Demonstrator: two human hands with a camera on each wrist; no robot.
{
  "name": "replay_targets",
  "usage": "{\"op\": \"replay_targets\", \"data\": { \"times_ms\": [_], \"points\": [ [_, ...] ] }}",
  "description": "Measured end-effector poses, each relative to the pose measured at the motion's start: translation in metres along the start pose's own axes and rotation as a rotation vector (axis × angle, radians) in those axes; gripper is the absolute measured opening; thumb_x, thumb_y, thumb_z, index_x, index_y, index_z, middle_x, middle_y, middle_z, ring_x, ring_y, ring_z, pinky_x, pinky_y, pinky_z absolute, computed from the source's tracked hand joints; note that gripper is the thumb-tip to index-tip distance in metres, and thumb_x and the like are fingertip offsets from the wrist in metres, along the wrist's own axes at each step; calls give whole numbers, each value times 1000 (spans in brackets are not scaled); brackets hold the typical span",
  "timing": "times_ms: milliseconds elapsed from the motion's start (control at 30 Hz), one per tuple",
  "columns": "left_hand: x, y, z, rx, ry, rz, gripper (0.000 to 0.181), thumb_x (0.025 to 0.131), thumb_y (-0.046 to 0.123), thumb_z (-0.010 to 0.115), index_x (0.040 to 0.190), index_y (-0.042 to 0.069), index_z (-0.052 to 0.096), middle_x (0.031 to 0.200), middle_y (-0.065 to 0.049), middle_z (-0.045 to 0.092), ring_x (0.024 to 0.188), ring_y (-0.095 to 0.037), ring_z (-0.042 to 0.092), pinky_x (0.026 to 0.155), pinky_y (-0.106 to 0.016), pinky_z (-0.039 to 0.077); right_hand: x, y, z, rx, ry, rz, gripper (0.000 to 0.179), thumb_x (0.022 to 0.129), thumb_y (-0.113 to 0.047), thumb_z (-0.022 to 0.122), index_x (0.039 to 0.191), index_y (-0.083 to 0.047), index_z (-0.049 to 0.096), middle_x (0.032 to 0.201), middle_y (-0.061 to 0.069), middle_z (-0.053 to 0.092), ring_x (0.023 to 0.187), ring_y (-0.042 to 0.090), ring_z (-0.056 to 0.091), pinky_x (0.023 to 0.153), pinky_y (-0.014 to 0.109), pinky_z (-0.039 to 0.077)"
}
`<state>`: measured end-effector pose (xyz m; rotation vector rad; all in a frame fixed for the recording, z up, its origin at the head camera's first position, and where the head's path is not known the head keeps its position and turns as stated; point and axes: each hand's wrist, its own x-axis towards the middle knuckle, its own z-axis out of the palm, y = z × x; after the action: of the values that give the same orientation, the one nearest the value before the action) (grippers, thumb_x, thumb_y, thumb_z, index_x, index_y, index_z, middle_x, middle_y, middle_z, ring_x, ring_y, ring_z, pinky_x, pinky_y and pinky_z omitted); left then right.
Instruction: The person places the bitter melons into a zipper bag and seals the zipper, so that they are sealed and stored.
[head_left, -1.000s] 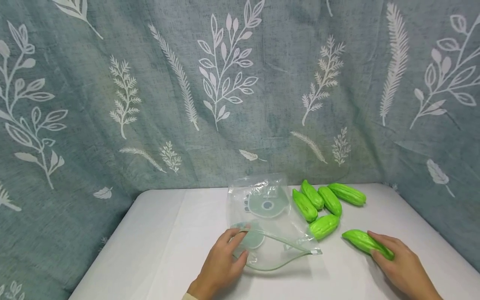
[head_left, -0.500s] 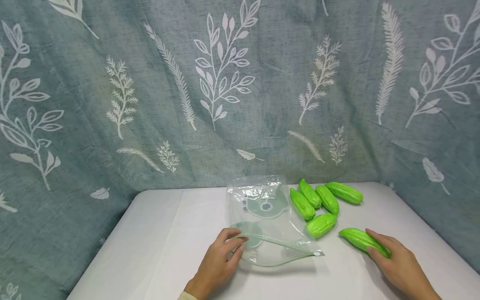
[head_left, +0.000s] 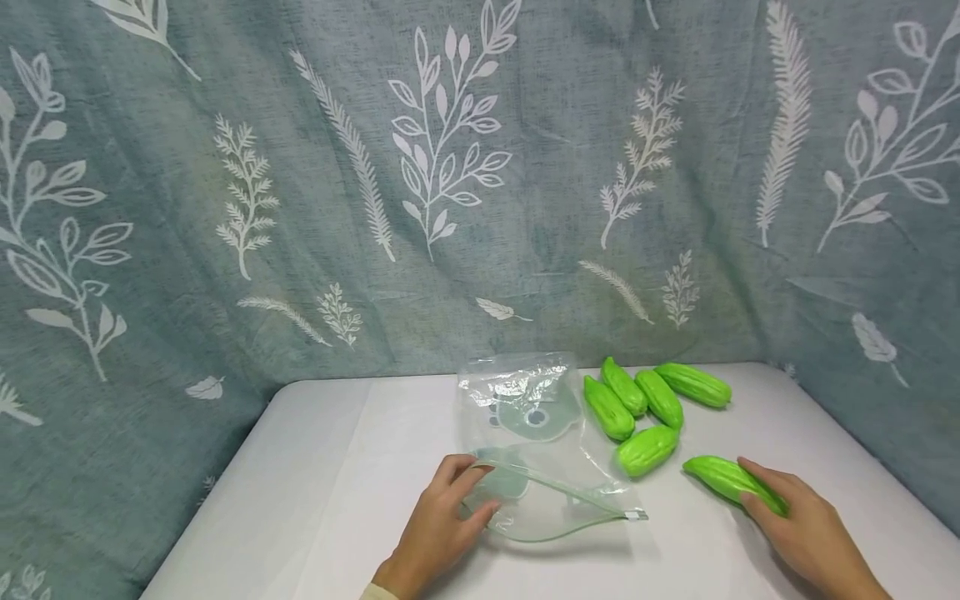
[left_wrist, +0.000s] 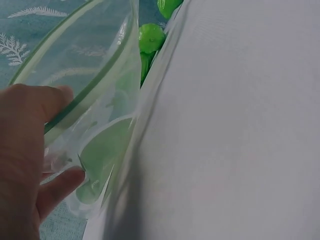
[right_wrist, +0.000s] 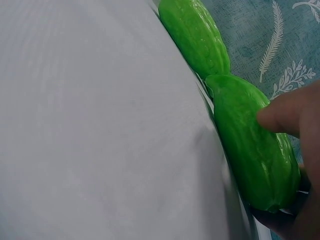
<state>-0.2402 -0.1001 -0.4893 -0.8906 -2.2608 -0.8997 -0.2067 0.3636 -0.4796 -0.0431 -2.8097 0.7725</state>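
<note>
A clear zip bag [head_left: 543,492] with pale green printed shapes lies on the table, its green-edged mouth spread toward me and a white slider [head_left: 634,515] at the right corner. My left hand [head_left: 442,517] holds the left end of that mouth; in the left wrist view, a digit [left_wrist: 55,97] lies against the green rim. To the right, my right hand [head_left: 798,517] grips a ridged green bitter melon [head_left: 727,479] at its near end. The right wrist view has this bitter melon [right_wrist: 250,145] low against the white surface, its underside hidden. Part of the right hand is out of that view.
Several more green bitter melons [head_left: 648,451] lie in a loose group behind and right of the bag. The white tabletop [head_left: 300,467] stretches left of the bag. A grey-green leaf-patterned cloth [head_left: 555,208] hangs along the back and sides.
The right hand keeps its grip on the bitter melon. The left hand's fingers shift slightly at the bag's rim, and the mouth's shape alters a little. The head view sways slightly.
</note>
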Motion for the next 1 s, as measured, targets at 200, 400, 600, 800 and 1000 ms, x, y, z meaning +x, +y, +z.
{"op": "replay_targets", "data": {
  "times_ms": [200, 400, 600, 800, 1000],
  "points": [
    [-2, 1, 2, 16, -85, 2, 54, 85, 24, 81, 133, 12, 60, 131, -1, 53, 120, -22, 58, 98, -36, 52, 0, -3, 0, -8, -5, 6, 65, 102, -46, 52, 145, 3, 47, 135, 35, 49, 120, 57, 44, 93, 71, 38],
    [-1, 3, 3, 38, -149, -12, 72, 82, 22, 80, 145, 12, 48, 139, 0, 51, 126, -21, 54, 104, -38, 48, 0, -3, -1, -16, -7, 11, 66, 102, -47, 51, 145, 4, 47, 134, 36, 48, 119, 58, 44, 92, 72, 37],
    [7, 4, 5, 72, -195, 7, 77, 81, 21, 81, 148, 12, 45, 143, 1, 53, 128, -18, 53, 107, -37, 45, 0, 0, 0, -21, -8, 21, 67, 102, -47, 51, 144, 5, 47, 134, 36, 49, 119, 58, 44, 92, 71, 39],
    [10, 9, 4, 107, -277, -35, 77, 83, 23, 79, 151, 16, 43, 139, 2, 55, 127, -19, 53, 107, -36, 45, 3, 0, -2, -11, -36, 56, 72, 103, -48, 49, 146, 8, 39, 137, 41, 42, 121, 60, 41, 93, 71, 38],
    [10, 8, 2, 101, -258, -32, 77, 82, 21, 81, 149, 16, 44, 135, 2, 56, 123, -16, 55, 104, -34, 47, 6, -2, -4, 19, -51, 133, 77, 100, -52, 52, 139, 12, 38, 131, 38, 46, 114, 54, 49, 89, 66, 43]
  ]
}}
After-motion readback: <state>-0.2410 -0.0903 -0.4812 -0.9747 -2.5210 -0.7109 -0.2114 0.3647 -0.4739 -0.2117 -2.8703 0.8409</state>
